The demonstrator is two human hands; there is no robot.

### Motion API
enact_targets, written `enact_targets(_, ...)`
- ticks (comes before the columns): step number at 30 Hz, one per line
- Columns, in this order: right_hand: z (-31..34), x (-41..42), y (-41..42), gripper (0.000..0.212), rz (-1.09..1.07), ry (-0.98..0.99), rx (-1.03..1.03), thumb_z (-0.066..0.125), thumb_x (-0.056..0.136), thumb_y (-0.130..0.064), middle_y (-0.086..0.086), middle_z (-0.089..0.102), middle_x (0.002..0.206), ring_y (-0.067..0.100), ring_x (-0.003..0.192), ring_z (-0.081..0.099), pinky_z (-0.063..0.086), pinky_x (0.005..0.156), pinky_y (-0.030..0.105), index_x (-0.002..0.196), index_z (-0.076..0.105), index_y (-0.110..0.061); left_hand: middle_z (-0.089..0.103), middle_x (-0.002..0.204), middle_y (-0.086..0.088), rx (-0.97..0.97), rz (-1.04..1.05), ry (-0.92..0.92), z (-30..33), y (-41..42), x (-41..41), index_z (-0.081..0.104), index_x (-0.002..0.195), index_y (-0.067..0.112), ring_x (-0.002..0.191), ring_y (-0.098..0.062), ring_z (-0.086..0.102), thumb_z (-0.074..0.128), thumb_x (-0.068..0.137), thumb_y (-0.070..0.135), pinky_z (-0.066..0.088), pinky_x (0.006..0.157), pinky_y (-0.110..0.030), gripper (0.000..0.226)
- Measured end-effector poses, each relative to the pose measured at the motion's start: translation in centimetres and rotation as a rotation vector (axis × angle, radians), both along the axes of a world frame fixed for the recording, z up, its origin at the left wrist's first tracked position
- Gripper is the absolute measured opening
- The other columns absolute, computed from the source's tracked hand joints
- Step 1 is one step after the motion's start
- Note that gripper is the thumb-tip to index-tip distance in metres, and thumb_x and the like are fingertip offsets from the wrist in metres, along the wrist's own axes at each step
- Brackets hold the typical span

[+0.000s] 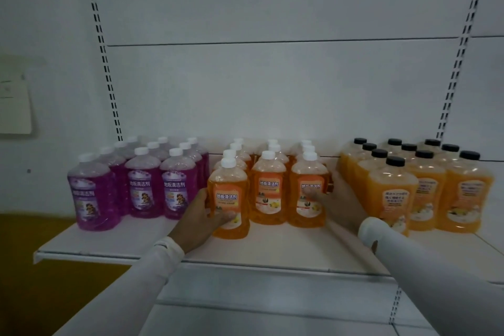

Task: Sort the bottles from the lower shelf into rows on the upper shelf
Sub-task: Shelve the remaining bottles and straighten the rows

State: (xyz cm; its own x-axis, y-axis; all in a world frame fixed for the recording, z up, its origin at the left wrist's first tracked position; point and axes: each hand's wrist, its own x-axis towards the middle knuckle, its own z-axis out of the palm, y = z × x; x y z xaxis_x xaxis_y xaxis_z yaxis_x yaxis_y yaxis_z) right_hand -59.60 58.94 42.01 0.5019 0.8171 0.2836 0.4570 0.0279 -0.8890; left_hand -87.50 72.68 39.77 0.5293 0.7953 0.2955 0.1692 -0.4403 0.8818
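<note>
Flanking both hands' orange bottles (268, 194): purple bottles (144, 185) (left), black-capped bottles (425, 191).

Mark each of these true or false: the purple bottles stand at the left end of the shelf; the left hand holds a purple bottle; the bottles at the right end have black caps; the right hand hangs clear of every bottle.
1. True: the purple bottles stand at the left end of the upper shelf.
2. False: the left hand grips an orange white-capped bottle.
3. True: the black-capped bottles are rightmost.
4. False: the right hand touches the front orange bottle of the third row.
</note>
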Motion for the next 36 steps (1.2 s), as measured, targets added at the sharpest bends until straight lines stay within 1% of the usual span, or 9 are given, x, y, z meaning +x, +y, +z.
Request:
enact_targets(7,2.1,-2.4,-2.0,0.070,-0.109,-0.149,-0.063,0.069,0.077,-0.054,-0.005,0.061,0.132,0.020,0.120,0.060,0.051,0.100,0.048,0.138,0.045,-0.029,0.058,0.113,0.014,0.007,-0.025,0.025,0.2,-0.4,-0.1,0.043,0.123,0.024,0.104,-0.005,0.057,0.076,0.079,0.030,0.047,0.085,-0.023,0.056)
enact_targets(12,5.6,-4.3,-3.1,0.062,-0.260,-0.434,-0.014,0.061,0.092,-0.046,0.002,0.047,0.144,0.021,0.128,0.048,0.044,0.102,0.037,0.145,0.040,-0.021,0.057,0.118,0.007,0.082,0.005,0.096,1.4,-0.3,-2.3,0.046,0.124,0.023,0.112,-0.014,0.056,0.080,0.075,0.034,0.049,0.097,-0.035,0.061)
enact_targets(15,8.0,-6.8,-2.0,0.060,-0.161,-0.515,0.022,0.059,0.092,-0.049,-0.002,0.044,0.146,0.019,0.129,0.048,0.045,0.104,0.039,0.144,0.041,-0.024,0.051,0.124,0.005,0.173,0.074,0.205,2.8,-0.2,-5.0,0.042,0.137,0.012,0.115,-0.014,0.052,0.080,0.075,0.038,0.046,0.096,-0.029,0.077)
enact_targets(21,10.4,-13.2,1.6,0.045,0.088,-0.744,0.021,0.062,0.092,-0.043,-0.004,0.059,0.125,0.010,0.108,0.055,0.045,0.095,0.027,0.130,0.058,-0.018,0.058,0.111,0.005,0.363,0.151,0.354,6.0,0.5,-11.7,0.053,0.125,0.012,0.105,-0.013,0.056,0.078,0.079,0.033,0.046,0.087,-0.021,0.056)
enact_targets(23,11.0,-15.7,2.6,0.043,0.137,-0.825,0.005,0.062,0.092,-0.042,-0.007,0.060,0.120,0.006,0.100,0.052,0.041,0.088,0.022,0.128,0.060,-0.018,0.060,0.113,0.001,0.417,0.179,0.377,7.3,1.2,-14.1,0.055,0.123,0.011,0.105,-0.017,0.057,0.078,0.078,0.034,0.047,0.092,-0.029,0.056)
enact_targets(25,11.5,-18.3,4.1,0.043,0.184,-0.918,-0.044,0.061,0.092,-0.045,-0.004,0.062,0.121,0.007,0.100,0.052,0.039,0.086,0.021,0.126,0.061,-0.020,0.061,0.112,-0.001,0.467,0.181,0.397,8.3,2.3,-16.4,0.057,0.118,0.012,0.105,-0.019,0.058,0.079,0.077,0.033,0.047,0.096,-0.035,0.051)
enact_targets(28,11.5,-23.0,6.5,0.046,0.227,-1.027,-0.149,0.060,0.091,-0.049,-0.002,0.062,0.124,0.015,0.107,0.056,0.043,0.088,0.027,0.126,0.061,-0.020,0.059,0.107,0.001,0.537,0.174,0.445,9.0,3.7,-20.2,0.058,0.113,0.014,0.099,-0.017,0.056,0.077,0.078,0.035,0.044,0.088,-0.026,0.045)
enact_targets(32,10.5,-28.7,10.0,0.042,0.219,-0.983,-0.213,0.062,0.090,-0.047,0.003,0.064,0.118,0.023,0.106,0.060,0.049,0.093,0.041,0.118,0.064,-0.016,0.061,0.111,-0.002,0.544,0.135,0.491,9.2,6.2,-25.4,0.059,0.117,0.012,0.101,-0.020,0.058,0.076,0.080,0.035,0.048,0.093,-0.035,0.047)
enact_targets(36,7.9,-32.2,13.3,0.044,0.213,-0.898,-0.224,0.064,0.088,-0.048,-0.001,0.064,0.110,0.016,0.095,0.058,0.047,0.087,0.031,0.118,0.062,-0.016,0.061,0.110,-0.001,0.522,0.097,0.498,8.1,9.5,-29.3,0.058,0.117,0.015,0.102,-0.018,0.058,0.073,0.081,0.038,0.049,0.087,-0.031,0.045)
